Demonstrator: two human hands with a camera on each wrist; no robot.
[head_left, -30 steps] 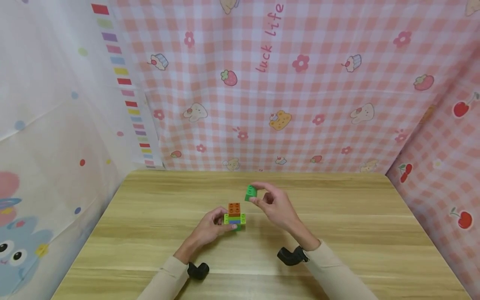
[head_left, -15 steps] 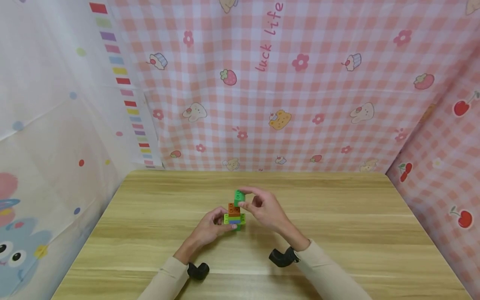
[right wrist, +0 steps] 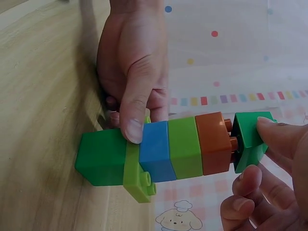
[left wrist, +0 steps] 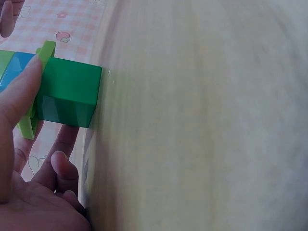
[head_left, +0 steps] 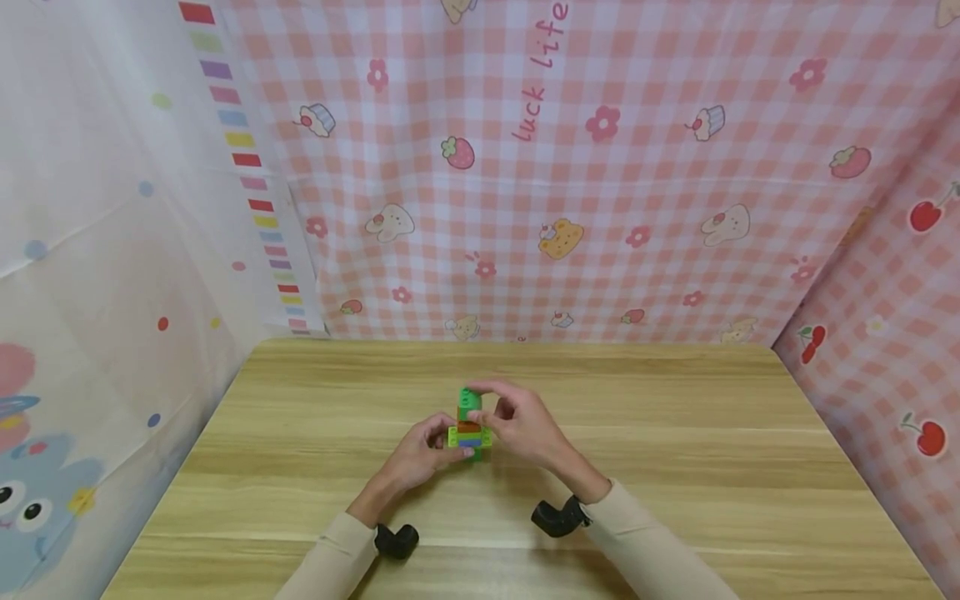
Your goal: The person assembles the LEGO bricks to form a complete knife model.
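Note:
A stack of toy building bricks stands upright on the table. From the bottom it has a dark green brick (right wrist: 102, 157), a wide flat lime plate (right wrist: 136, 179), a blue brick (right wrist: 156, 151), a lime brick (right wrist: 185, 147) and an orange-brown brick (right wrist: 212, 144). My left hand (head_left: 422, 456) grips the stack low down, with its thumb across the lime plate and blue brick. Between thumb and fingertips, my right hand (head_left: 525, 425) pinches another green brick (right wrist: 250, 134) over the top. In the right wrist view, orange-brown studs still show in a narrow, slanted gap beneath it.
The stack stands on a wood-grain table (head_left: 660, 467). A pink checked cloth (head_left: 555, 183) hangs behind it, and a white patterned cloth (head_left: 112, 208) hangs at the left. Black wrist mounts (head_left: 395, 542) stick out from both sleeves.
My right hand has brought the green brick left and down, from beside the stack to right over the orange-brown brick. My left hand keeps its grip in the same place.

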